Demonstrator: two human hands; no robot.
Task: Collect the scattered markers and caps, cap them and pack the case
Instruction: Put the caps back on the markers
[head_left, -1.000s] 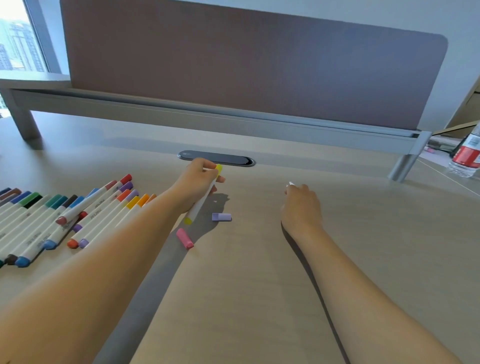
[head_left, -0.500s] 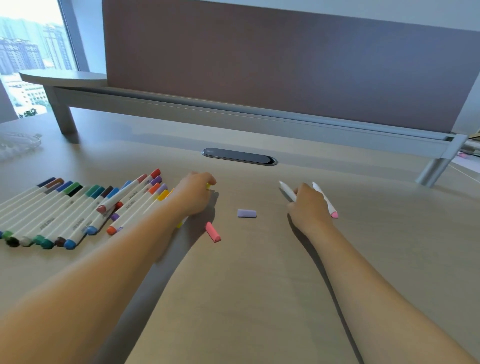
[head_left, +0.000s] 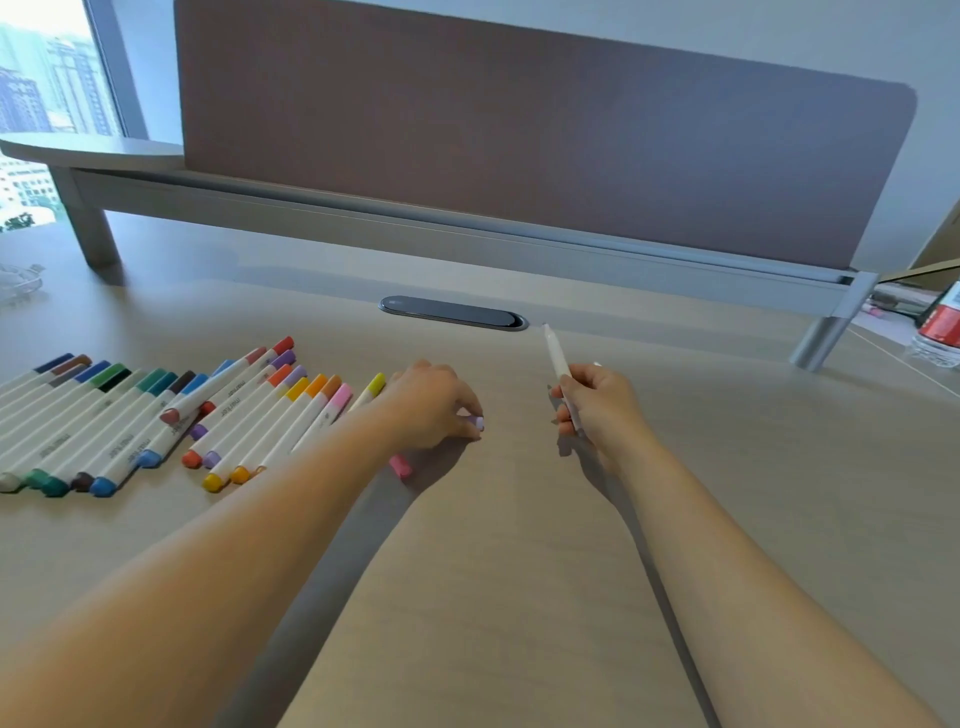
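Markers (head_left: 156, 421): most lie capped in a row at worktop (head_left: 519, 597) left. Left hand (head_left: 431, 405) pinches lilac cap (head_left: 479, 423); right hand (head_left: 597, 405) grasps uncapped marker (head_left: 557, 358). Pink cap (head_left: 400, 466) loose beside left wrist. Capping unfinished, case not visible. Worktop front and right open.

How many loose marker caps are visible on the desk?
2: a lilac cap pinched at the left hand fingertips, and a pink cap lying beside that wrist. Others may be hidden.
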